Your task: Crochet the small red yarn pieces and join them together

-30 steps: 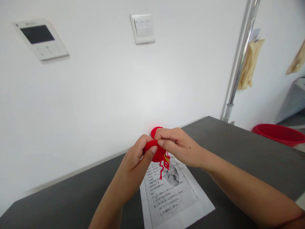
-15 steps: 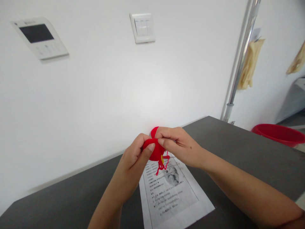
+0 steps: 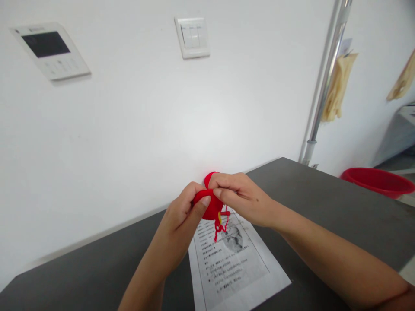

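Observation:
Between both hands is a red knitted or crocheted piece (image 3: 212, 211), with a small yellow part and loose red yarn ends hanging from its lower right. My left hand (image 3: 186, 209) pinches its left side, thumb on the front. My right hand (image 3: 238, 194) grips the upper edge with thumb and fingertips. A rounded red part of it shows above the right fingers. Below the hands a printed sheet of paper (image 3: 240, 276) with text and a grey picture lies on the dark table (image 3: 301, 194). The fingers hide much of the red piece.
The table's back edge meets a white wall bearing a light switch (image 3: 193, 38) and an intercom panel (image 3: 52, 52). To the right are a metal pole (image 3: 327, 86), hanging yellowish gloves (image 3: 340, 88) and a red basin (image 3: 378, 181).
Both hands keep their hold on the red piece with barely any movement. The hanging yarn end has swung slightly. The whole view has shifted a little.

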`<state>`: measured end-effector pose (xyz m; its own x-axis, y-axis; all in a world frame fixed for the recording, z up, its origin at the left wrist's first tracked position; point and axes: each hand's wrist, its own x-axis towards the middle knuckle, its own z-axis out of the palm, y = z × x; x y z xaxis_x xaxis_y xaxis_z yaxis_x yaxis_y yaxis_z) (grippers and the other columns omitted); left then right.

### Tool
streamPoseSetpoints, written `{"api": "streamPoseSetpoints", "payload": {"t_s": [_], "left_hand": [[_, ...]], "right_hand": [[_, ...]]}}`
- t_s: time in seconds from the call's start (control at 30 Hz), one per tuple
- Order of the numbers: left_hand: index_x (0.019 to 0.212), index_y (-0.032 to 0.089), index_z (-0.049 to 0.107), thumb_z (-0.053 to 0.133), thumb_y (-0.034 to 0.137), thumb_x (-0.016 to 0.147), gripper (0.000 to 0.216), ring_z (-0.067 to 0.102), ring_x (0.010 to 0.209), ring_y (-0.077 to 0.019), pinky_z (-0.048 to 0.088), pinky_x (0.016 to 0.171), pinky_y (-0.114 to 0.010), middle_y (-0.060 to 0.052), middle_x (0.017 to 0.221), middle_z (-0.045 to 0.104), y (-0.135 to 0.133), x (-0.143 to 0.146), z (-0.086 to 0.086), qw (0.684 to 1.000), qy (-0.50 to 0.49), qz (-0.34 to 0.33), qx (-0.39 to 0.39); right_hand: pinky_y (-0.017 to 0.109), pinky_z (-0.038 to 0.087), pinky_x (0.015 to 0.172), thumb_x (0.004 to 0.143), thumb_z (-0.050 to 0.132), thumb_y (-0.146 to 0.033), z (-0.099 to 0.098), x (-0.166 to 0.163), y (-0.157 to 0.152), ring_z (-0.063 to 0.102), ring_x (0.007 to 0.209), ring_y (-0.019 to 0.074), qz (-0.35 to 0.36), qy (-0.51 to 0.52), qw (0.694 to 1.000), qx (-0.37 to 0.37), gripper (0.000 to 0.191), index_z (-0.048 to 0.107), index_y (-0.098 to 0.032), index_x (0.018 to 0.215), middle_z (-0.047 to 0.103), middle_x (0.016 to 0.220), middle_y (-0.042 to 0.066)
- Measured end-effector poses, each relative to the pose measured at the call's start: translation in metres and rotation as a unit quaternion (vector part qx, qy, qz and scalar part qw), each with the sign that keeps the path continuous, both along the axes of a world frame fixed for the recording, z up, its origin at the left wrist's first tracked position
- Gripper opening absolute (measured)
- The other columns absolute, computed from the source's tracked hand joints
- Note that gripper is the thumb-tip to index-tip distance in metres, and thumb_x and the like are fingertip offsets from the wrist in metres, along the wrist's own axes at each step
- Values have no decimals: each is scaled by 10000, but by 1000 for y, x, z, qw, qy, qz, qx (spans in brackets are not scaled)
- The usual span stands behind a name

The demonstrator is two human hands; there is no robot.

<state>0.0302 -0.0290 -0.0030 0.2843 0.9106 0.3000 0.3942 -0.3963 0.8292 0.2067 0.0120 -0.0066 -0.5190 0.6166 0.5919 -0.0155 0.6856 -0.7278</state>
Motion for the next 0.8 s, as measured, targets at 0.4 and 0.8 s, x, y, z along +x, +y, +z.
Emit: {"api": "streamPoseSetpoints", "payload": {"t_s": [0.4,0.8], "left_hand": [[856,220,549,477,361,994,210,473,686,-132,363,629,-256,49,748,561,0,0,1,1000,10,-10,-7],[826,217,532,472,338,989,212,463,674,-126,346,613,-255,52,740,555,-1,0,3,1000,26,-6,7]], "right_hand": [[230,281,526,854,421,-161,0,-1,1,359,566,92,6,-1,1000,-12,184,439,-188,673,408,618,-45],[225,280,516,860,433,-180,-2,-1,1,355,562,88,9,-5,1000,-11,174,453,-184,687,409,619,-49]]}}
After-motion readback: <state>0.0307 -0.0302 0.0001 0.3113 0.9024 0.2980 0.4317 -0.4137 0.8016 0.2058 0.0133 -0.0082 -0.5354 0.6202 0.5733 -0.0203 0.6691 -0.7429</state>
